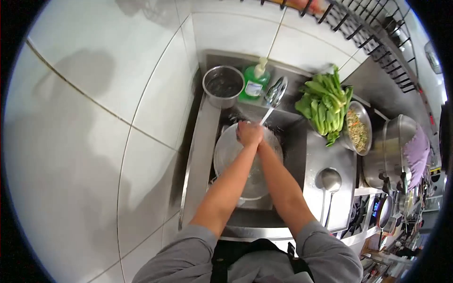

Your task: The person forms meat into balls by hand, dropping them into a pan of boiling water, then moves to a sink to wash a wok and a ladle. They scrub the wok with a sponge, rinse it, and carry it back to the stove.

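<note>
My left hand (249, 132) is closed round my right hand (260, 145), just beside the stream of running water. Most of the right hand's fingers are hidden behind the left. Above both hands, the chrome faucet (276, 91) pours water. Beneath them, a large, pale round basin (226, 153) sits in the steel sink (295, 146), with water in it. No tool shows in either hand.
Behind the sink stand a steel pot (222, 101) and a green soap pump bottle (254, 85). To the right are leafy greens (325, 101), a bowl of chopped food (357, 129), a ladle (330, 180) and a large pot (384, 151). A wire rack (363, 35) hangs above.
</note>
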Motion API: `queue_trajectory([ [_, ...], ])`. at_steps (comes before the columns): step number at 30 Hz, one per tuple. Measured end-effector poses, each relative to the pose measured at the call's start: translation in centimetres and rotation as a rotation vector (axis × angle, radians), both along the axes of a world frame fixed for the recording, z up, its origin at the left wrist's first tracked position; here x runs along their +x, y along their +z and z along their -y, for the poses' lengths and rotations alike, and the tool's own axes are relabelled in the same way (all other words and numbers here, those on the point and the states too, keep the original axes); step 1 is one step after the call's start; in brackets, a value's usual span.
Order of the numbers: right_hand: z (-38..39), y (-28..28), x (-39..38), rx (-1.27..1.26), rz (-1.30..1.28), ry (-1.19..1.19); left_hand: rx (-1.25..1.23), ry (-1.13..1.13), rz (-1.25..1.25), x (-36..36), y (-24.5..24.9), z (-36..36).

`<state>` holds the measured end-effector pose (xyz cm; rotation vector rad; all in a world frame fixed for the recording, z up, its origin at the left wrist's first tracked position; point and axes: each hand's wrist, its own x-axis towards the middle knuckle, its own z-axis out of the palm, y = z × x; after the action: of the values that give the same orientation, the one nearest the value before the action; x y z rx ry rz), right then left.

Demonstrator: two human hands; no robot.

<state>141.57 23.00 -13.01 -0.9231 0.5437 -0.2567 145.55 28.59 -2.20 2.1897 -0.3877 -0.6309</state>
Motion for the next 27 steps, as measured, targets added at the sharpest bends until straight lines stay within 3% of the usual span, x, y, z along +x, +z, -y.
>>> queue_trajectory([
  [2, 1.1, -0.5, -3.3, -0.581, -0.555, -0.034, -0.026, 0.117, -0.282, -0.8, -2.5, 2.6],
  [4, -2.9, 10.1, -3.9, -0.250, -0.602, -0.543, -0.080, 0.070, -0.334, -0.1, -4.2, 3.3],
  [6, -2.1, 7.4, -4.3, -0.134, -0.304, -0.730, -0.155, 0.020, -0.226, -0.4, -4.5, 3.1],
  [7, -1.6, 6.9, -3.4, -0.140, -0.286, -0.743, -0.205, 0.005, -0.139, -0.5, -3.7, 2.6],
  [9, -1.6, 6.8, -1.8, 0.416, -0.048, -0.579, -0.282, 0.019, 0.046, -1.0, -1.1, 1.7],
  [10, -1.6, 7.8, -1.6, 0.420, -0.023, -0.585, -0.355, 0.052, 0.216, -1.0, -0.7, 1.4],
  [12, -1.7, 10.0, -0.8, 0.649, 0.102, -0.293, -0.402, -0.086, 0.341, 0.0, 0.3, 0.5],
  [14, -1.8, 10.8, 0.5, 0.598, 0.153, -0.345, -0.233, -0.212, 0.144, -0.1, 2.1, -1.0],
  [15, -2.1, 11.0, 1.4, 0.562, 0.151, -0.335, -0.338, -0.237, 0.287, -0.3, 2.5, -1.0],
  [18, -2.6, 10.5, 3.2, 0.443, 0.112, -0.315, -0.342, -0.184, 0.448, 0.7, 3.2, -0.9],
  [19, -2.7, 10.9, 3.1, 0.400, 0.089, -0.313, -0.259, -0.016, 0.475, 0.5, 3.7, -0.5],
  [21, -2.6, 11.6, 2.6, 0.352, 0.063, -0.313, -0.355, -0.039, 0.546, 1.6, 4.4, -0.6],
  [24, -4.0, 19.6, 0.8, -0.168, -0.361, -0.251, -0.453, -0.028, 0.583, 3.4, 5.8, 0.1],
  [25, -2.9, 16.6, 1.4, -0.209, -0.224, -0.297, -0.470, -0.038, 0.600, 3.8, 6.9, 0.0],
  [27, -2.6, 16.0, 3.0, -0.137, -0.139, -0.426, -0.579, 0.105, 0.636, 5.6, 9.3, 1.2],
])
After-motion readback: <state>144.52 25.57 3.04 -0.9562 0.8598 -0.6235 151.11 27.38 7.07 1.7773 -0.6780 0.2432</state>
